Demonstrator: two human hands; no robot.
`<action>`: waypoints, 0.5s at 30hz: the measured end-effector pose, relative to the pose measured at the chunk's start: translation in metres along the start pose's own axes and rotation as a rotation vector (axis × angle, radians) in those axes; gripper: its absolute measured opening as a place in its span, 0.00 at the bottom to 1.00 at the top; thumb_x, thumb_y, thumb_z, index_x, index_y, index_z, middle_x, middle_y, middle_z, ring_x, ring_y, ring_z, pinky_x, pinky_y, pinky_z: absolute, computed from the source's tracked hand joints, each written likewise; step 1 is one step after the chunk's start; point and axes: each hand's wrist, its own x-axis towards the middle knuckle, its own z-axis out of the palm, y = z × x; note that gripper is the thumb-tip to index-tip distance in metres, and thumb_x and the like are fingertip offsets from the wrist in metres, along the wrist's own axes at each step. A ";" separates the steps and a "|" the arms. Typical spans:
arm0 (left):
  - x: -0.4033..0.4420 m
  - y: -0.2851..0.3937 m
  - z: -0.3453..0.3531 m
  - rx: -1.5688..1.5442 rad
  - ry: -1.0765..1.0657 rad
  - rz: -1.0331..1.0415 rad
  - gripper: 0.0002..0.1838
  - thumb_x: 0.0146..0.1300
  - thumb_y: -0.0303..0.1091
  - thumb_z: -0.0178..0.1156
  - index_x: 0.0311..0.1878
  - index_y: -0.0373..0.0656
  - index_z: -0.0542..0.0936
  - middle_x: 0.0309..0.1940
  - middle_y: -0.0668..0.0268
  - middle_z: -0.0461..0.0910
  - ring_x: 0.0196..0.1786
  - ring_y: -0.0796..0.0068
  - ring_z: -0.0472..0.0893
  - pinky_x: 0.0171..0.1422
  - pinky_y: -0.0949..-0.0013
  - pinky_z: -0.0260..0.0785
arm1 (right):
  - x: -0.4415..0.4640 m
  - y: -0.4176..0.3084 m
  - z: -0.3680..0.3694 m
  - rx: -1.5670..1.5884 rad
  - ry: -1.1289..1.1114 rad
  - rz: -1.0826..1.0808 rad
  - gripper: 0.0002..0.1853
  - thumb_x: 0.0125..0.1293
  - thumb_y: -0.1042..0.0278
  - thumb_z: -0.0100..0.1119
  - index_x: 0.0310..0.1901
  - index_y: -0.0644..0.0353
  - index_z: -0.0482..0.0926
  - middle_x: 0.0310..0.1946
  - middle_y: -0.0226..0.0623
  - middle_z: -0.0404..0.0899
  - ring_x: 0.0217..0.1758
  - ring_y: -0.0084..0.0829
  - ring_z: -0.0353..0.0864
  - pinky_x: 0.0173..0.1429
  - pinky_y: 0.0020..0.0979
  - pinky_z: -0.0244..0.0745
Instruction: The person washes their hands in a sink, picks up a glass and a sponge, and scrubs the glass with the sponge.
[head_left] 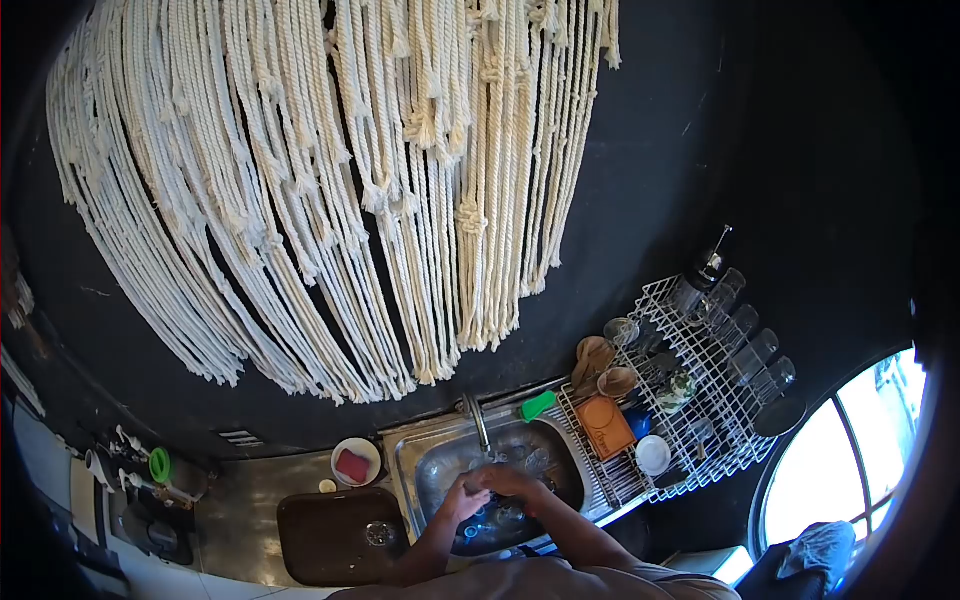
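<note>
Faucet [481, 425] over left hand [460, 503] and right hand [507, 481], both in the sink

The two hands meet just below the faucet's end, fingers bent inward and bunched against each other; I cannot tell whether they pinch anything between them. Clear glassware [541, 462] lies in the sink, just beyond the right hand – on the side toward the rack [715, 340].

Working well here would probably mean keeping both hands low, so that nothing knocks the faucet, and giving wet glass a full, gentle hold rather than a fingertip pinch. The right forearm crosses the sink's near side, so I would watch that elbow – a sideways swing could nudge the glassware. The red sponge [352, 465] sits in the white bowl [371, 450] to the left, beyond the brown tray [300, 535], within likely reach of the left hand.
</note>
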 end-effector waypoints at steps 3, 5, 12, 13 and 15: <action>-0.003 0.007 -0.004 -0.091 -0.108 -0.179 0.21 0.68 0.56 0.53 0.42 0.46 0.78 0.25 0.74 0.71 0.21 0.84 0.64 0.36 0.72 0.56 | -0.003 0.009 -0.001 0.031 0.233 0.039 0.13 0.64 0.57 0.58 0.43 0.52 0.86 0.44 0.46 0.84 0.51 0.45 0.83 0.55 0.41 0.75; 0.000 0.003 -0.003 -0.197 -0.137 -0.251 0.18 0.69 0.52 0.52 0.45 0.46 0.79 0.27 0.71 0.74 0.24 0.82 0.67 0.37 0.70 0.57 | 0.012 0.020 -0.004 -0.268 -0.198 -0.052 0.15 0.66 0.56 0.57 0.47 0.52 0.85 0.46 0.44 0.84 0.52 0.42 0.83 0.55 0.40 0.75; 0.015 0.007 -0.035 -0.305 -0.394 -0.181 0.16 0.71 0.47 0.55 0.53 0.47 0.77 0.42 0.63 0.81 0.25 0.75 0.69 0.39 0.68 0.60 | 0.022 0.023 -0.002 -0.014 -0.107 -0.107 0.14 0.66 0.57 0.56 0.46 0.54 0.84 0.43 0.40 0.85 0.48 0.40 0.83 0.53 0.38 0.75; 0.012 0.008 -0.025 -0.306 -0.386 -0.168 0.16 0.71 0.47 0.55 0.53 0.47 0.77 0.42 0.63 0.81 0.25 0.75 0.69 0.39 0.68 0.60 | 0.028 0.020 -0.009 -0.290 -0.221 -0.100 0.15 0.67 0.56 0.55 0.48 0.52 0.84 0.46 0.39 0.85 0.49 0.40 0.83 0.54 0.38 0.75; 0.005 0.015 0.013 0.012 0.279 0.019 0.18 0.71 0.51 0.52 0.50 0.48 0.78 0.38 0.65 0.79 0.26 0.76 0.68 0.37 0.70 0.58 | 0.017 0.001 -0.019 -0.017 -0.220 -0.097 0.13 0.66 0.61 0.59 0.50 0.52 0.83 0.48 0.40 0.84 0.48 0.33 0.84 0.53 0.36 0.76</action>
